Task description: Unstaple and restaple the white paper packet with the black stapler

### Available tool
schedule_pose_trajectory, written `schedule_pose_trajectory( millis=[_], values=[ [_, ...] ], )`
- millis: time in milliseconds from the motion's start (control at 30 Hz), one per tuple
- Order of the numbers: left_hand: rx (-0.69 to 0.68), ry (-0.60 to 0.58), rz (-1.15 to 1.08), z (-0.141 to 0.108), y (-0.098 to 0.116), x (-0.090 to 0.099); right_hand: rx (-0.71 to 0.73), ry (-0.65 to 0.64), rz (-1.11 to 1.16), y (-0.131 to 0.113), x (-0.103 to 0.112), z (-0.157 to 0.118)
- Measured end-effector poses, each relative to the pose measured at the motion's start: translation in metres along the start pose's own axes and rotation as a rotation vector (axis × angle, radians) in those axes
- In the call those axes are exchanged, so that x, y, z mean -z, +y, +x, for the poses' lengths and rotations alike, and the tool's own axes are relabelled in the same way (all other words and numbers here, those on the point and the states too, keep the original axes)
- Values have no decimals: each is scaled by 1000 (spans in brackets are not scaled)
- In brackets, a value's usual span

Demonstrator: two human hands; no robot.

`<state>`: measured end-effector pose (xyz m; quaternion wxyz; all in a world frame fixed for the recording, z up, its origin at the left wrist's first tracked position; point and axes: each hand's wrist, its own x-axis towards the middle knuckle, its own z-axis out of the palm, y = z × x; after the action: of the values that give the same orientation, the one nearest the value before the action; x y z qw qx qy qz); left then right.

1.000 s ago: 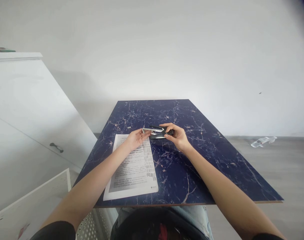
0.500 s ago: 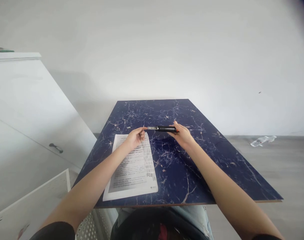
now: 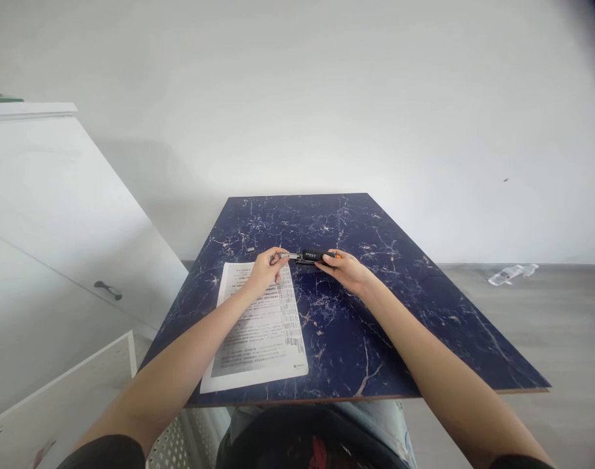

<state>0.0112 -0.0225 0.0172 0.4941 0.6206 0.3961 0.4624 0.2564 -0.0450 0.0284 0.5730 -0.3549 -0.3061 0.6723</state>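
The right hand (image 3: pixel 347 271) is gripping the black stapler (image 3: pixel 317 255) above the middle of the table (image 3: pixel 348 221), while the left hand (image 3: pixel 264 271) is pinching its metal rail (image 3: pixel 291 256), which is sticking out of the body. So the stapler is standing extended, its closing not yet done; whether the rail is holding staples, I cannot tell. A small grey piece (image 3: pixel 250 249) is lying apart, outside it, and the printed paper (image 3: pixel 262 345) is resting flat below the left hand.
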Motion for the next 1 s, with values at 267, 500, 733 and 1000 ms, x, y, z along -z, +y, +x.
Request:
schedule_pose_trajectory(
  millis=[267,500,733,1000],
  values=[
    [-68,18,195,-1,-1,4,116,-47,-442,-1,11,-2],
    [-159,20,402,4,-3,5,332,-64,-1395,-24,31,8],
    [-134,-142,483,2,-4,8,387,-197,-1507,-36,39,8],
    [-144,-261,604,3,-6,10,339,-247,-1575,-35,36,5]
  ],
)
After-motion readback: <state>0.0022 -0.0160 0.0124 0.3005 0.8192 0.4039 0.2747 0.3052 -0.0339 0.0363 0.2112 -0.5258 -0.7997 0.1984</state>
